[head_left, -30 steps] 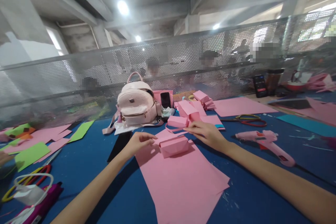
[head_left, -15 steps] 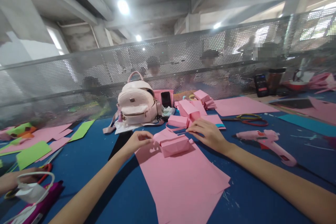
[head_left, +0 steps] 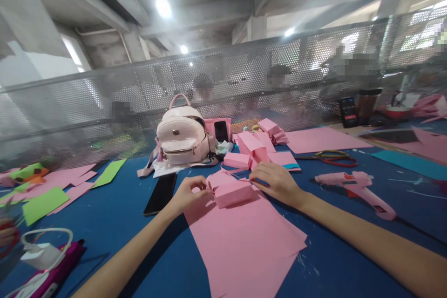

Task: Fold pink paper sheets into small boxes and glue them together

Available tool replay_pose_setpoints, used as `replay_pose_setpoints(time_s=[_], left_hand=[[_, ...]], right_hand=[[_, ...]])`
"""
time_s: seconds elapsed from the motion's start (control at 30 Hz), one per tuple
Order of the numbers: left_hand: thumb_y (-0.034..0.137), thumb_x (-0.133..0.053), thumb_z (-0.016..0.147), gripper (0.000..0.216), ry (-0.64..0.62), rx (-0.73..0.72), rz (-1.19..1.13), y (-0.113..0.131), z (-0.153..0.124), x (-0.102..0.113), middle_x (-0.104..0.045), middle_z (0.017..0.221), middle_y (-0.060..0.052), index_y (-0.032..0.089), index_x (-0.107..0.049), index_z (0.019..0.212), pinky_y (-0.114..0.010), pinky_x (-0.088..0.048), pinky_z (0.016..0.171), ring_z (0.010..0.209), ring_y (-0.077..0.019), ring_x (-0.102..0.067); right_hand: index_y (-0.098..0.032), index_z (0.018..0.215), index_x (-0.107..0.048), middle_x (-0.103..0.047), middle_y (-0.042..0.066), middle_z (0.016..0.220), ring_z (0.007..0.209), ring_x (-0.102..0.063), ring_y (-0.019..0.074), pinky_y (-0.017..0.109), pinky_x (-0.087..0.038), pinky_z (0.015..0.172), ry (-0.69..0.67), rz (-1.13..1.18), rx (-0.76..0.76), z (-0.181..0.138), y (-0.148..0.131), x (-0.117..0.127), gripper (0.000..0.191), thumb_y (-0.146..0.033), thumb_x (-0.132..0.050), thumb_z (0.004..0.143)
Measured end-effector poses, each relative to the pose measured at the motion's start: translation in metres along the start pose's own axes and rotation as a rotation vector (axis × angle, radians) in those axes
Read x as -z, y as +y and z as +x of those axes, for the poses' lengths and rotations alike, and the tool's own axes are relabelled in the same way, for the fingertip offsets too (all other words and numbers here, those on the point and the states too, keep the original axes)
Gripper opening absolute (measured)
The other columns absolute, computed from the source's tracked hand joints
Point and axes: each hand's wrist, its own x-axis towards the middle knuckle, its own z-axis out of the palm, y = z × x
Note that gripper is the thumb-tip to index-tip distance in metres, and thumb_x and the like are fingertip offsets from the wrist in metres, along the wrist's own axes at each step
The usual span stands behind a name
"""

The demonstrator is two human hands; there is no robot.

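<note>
A folded pink paper box (head_left: 233,194) rests on pink paper sheets (head_left: 247,242) in front of me. My left hand (head_left: 190,194) is closed, thumb and index finger pinching the folded flaps at the box's left end. At the back right corner, my right hand (head_left: 278,184) has its fingers bent together on the edge of the box; their tips are partly hidden. A thin curved pink paper strip (head_left: 226,170) lies just behind the box. Several other folded pink paper pieces (head_left: 253,146) are stacked beyond my right hand.
A pink glue gun (head_left: 359,187) and scissors (head_left: 337,157) lie to the right. A black phone (head_left: 161,193) is left of my hand, with a pale pink backpack (head_left: 182,137) behind. A purple power strip (head_left: 66,260) and a co-worker's hand (head_left: 6,235) with red-handled scissors are far left.
My left hand has shifted slightly right and curled into a tighter pinch at the box's end, uncovering more of the phone. The co-worker's hand and scissors have moved left. My right hand has barely moved.
</note>
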Motion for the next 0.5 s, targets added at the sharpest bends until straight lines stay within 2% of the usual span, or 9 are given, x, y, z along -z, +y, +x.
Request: replay_pose_setpoints(time_s=[0.27, 0.5], left_hand=[[0.017, -0.064, 0.075, 0.006, 0.004, -0.093, 0.138, 0.008, 0.001, 0.003, -0.068, 0.076, -0.003, 0.017, -0.067, 0.069, -0.027, -0.046, 0.07, 0.073, -0.0173, -0.061], [0.018, -0.063, 0.079, 0.008, 0.043, -0.157, 0.196, 0.013, -0.001, -0.002, -0.068, 0.08, -0.003, 0.018, -0.066, 0.072, -0.027, -0.046, 0.072, 0.076, -0.0177, -0.061]], right_hand=[[-0.021, 0.09, -0.067, -0.069, 0.004, 0.085, 0.082, -0.059, 0.0202, 0.032, -0.046, 0.076, -0.004, -0.022, -0.01, 0.001, -0.002, 0.002, 0.015, -0.024, -0.054, 0.098], [-0.021, 0.089, -0.066, -0.068, 0.004, 0.084, 0.081, -0.059, 0.02, 0.031, -0.046, 0.074, -0.001, -0.009, -0.022, 0.002, -0.006, 0.001, 0.014, -0.023, -0.055, 0.097]])
